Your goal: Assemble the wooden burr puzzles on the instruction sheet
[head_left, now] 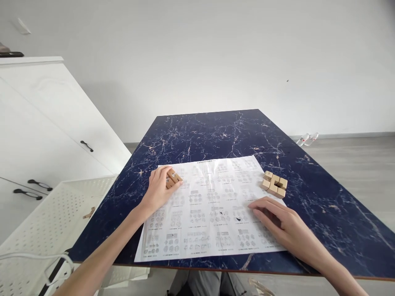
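Observation:
A white instruction sheet (202,203) printed with rows of small diagrams lies on the dark blue marble-patterned table. My left hand (159,189) rests over its upper left part, thumb and fingers closed around brown wooden puzzle blocks (175,176); the palm and fingers hide part of them. On the sheet's right side lies my right hand (279,220), fingers stretched out with a gap between thumb and forefinger, holding nothing. Just beyond it, at the sheet's right edge, sits a lighter wooden block puzzle (273,187) of joined cubes with a gap in it.
The marble-patterned table (216,131) narrows toward the white wall. At left stand a white cabinet (55,123) with black handles and a white perforated surface (33,222) bearing a small wooden piece (89,212) and a white cable (33,255). Clear bottles (308,139) are on the floor.

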Action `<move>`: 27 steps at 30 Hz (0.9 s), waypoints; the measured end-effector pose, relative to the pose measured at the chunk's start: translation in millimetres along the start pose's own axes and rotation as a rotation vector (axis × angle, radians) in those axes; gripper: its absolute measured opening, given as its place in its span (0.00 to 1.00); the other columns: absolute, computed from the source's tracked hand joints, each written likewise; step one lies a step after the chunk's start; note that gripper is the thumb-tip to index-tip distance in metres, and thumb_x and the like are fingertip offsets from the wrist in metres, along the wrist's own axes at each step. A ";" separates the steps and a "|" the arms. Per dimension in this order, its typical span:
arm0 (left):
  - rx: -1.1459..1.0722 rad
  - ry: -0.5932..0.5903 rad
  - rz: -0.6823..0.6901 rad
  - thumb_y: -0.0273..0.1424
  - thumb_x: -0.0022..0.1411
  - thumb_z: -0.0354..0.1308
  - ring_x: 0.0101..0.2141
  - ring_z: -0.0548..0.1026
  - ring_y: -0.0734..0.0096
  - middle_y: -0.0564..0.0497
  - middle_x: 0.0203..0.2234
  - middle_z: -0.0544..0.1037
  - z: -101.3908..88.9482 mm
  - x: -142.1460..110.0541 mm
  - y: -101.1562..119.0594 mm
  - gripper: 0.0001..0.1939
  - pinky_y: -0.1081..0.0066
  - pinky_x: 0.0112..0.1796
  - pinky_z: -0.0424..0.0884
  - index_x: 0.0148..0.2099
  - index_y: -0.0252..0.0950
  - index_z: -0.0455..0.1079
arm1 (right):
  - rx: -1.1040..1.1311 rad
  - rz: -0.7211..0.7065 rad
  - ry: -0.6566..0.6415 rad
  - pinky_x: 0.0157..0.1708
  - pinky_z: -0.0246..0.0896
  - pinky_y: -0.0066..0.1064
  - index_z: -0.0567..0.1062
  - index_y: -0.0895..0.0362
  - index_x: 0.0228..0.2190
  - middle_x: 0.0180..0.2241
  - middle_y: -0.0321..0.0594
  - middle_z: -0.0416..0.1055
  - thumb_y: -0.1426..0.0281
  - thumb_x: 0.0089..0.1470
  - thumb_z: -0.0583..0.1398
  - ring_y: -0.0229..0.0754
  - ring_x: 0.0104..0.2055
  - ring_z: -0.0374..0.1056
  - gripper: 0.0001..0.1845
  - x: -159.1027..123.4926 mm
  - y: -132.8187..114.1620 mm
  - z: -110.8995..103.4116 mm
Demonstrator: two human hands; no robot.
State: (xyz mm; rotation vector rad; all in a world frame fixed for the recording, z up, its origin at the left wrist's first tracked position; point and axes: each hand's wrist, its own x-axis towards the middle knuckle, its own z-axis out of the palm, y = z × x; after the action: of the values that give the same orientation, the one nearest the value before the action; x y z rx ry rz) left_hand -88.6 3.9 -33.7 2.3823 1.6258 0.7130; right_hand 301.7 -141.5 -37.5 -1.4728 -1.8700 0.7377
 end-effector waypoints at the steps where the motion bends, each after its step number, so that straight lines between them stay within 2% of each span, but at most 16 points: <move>1: 0.018 0.018 -0.020 0.50 0.70 0.61 0.64 0.66 0.41 0.39 0.63 0.69 -3.7 -1.2 -7.5 0.29 0.41 0.64 0.62 0.65 0.41 0.63 | -0.006 0.005 0.002 0.47 0.70 0.40 0.78 0.48 0.47 0.49 0.42 0.79 0.56 0.74 0.55 0.50 0.49 0.76 0.14 0.3 0.1 0.5; 6: 0.089 0.095 -0.058 0.49 0.70 0.61 0.62 0.67 0.40 0.36 0.62 0.70 -5.9 2.1 -22.6 0.29 0.39 0.65 0.60 0.63 0.38 0.64 | -0.032 0.010 -0.006 0.47 0.72 0.40 0.78 0.48 0.48 0.49 0.43 0.79 0.55 0.75 0.54 0.51 0.49 0.76 0.16 0.2 0.6 2.6; 9: 0.117 0.136 -0.058 0.51 0.70 0.60 0.64 0.65 0.36 0.31 0.64 0.67 -7.1 -5.8 -21.5 0.34 0.37 0.65 0.59 0.67 0.35 0.60 | -0.077 -0.010 0.024 0.44 0.73 0.38 0.79 0.48 0.48 0.49 0.43 0.80 0.54 0.74 0.55 0.50 0.47 0.77 0.16 -6.0 3.1 -4.1; 12: 0.152 0.145 0.001 0.52 0.71 0.59 0.68 0.60 0.34 0.29 0.68 0.63 -20.2 -31.4 -21.9 0.40 0.37 0.66 0.58 0.73 0.35 0.52 | -0.172 -0.029 0.196 0.41 0.73 0.38 0.79 0.48 0.47 0.48 0.44 0.80 0.53 0.72 0.56 0.51 0.45 0.77 0.16 -14.7 11.2 -20.5; 14: 0.182 0.150 0.046 0.52 0.73 0.57 0.69 0.60 0.36 0.31 0.69 0.63 -33.3 -51.8 -22.0 0.39 0.37 0.67 0.58 0.74 0.38 0.50 | -0.265 0.002 0.329 0.37 0.73 0.40 0.78 0.47 0.47 0.48 0.45 0.79 0.49 0.70 0.56 0.53 0.42 0.76 0.19 -17.8 20.2 -32.4; 16: 0.187 0.171 0.048 0.49 0.74 0.56 0.69 0.62 0.38 0.33 0.68 0.64 -44.6 -67.5 -19.1 0.36 0.38 0.67 0.60 0.74 0.40 0.51 | -0.368 0.049 0.406 0.39 0.73 0.45 0.75 0.47 0.52 0.51 0.48 0.77 0.43 0.67 0.56 0.57 0.44 0.76 0.25 -16.4 30.8 -40.7; 18: 0.169 0.189 0.042 0.47 0.75 0.55 0.68 0.62 0.40 0.35 0.67 0.64 -49.8 -74.9 -10.8 0.32 0.38 0.67 0.61 0.73 0.42 0.52 | -0.434 0.072 0.409 0.48 0.73 0.53 0.72 0.47 0.59 0.58 0.54 0.73 0.41 0.65 0.56 0.64 0.53 0.74 0.32 -10.5 41.4 -43.6; 20: 0.137 0.196 0.067 0.45 0.76 0.55 0.68 0.63 0.41 0.37 0.66 0.65 -47.7 -74.8 2.8 0.29 0.39 0.67 0.61 0.72 0.43 0.54 | -0.475 0.073 0.345 0.58 0.68 0.57 0.68 0.49 0.64 0.64 0.58 0.68 0.42 0.65 0.57 0.69 0.65 0.66 0.36 -1.7 51.0 -42.0; 21: 0.116 0.195 0.086 0.44 0.76 0.56 0.67 0.63 0.41 0.37 0.66 0.66 -44.4 -73.2 11.2 0.28 0.39 0.67 0.61 0.71 0.43 0.55 | -0.485 0.062 0.335 0.61 0.65 0.59 0.67 0.52 0.65 0.65 0.58 0.67 0.42 0.64 0.58 0.71 0.67 0.63 0.38 3.0 55.1 -40.4; 24: 0.028 0.153 0.132 0.41 0.76 0.57 0.67 0.63 0.42 0.39 0.66 0.66 -30.8 -69.1 37.6 0.27 0.40 0.66 0.62 0.71 0.44 0.56 | -0.480 0.054 0.307 0.63 0.63 0.61 0.69 0.53 0.63 0.63 0.55 0.70 0.44 0.64 0.59 0.68 0.65 0.65 0.36 14.7 62.9 -36.5; 27: -0.053 0.081 0.168 0.40 0.76 0.57 0.70 0.61 0.44 0.42 0.68 0.65 -19.7 -68.9 57.5 0.24 0.41 0.68 0.62 0.69 0.46 0.59 | -0.452 0.100 0.326 0.60 0.66 0.58 0.72 0.51 0.59 0.59 0.52 0.74 0.46 0.65 0.59 0.64 0.61 0.70 0.30 19.9 61.6 -36.4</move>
State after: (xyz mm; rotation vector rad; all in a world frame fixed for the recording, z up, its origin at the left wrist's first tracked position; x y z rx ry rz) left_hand -70.3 -83.8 -13.6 2.5035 1.4281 0.8810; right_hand 364.3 -107.3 -58.1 -1.8466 -1.7848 0.0973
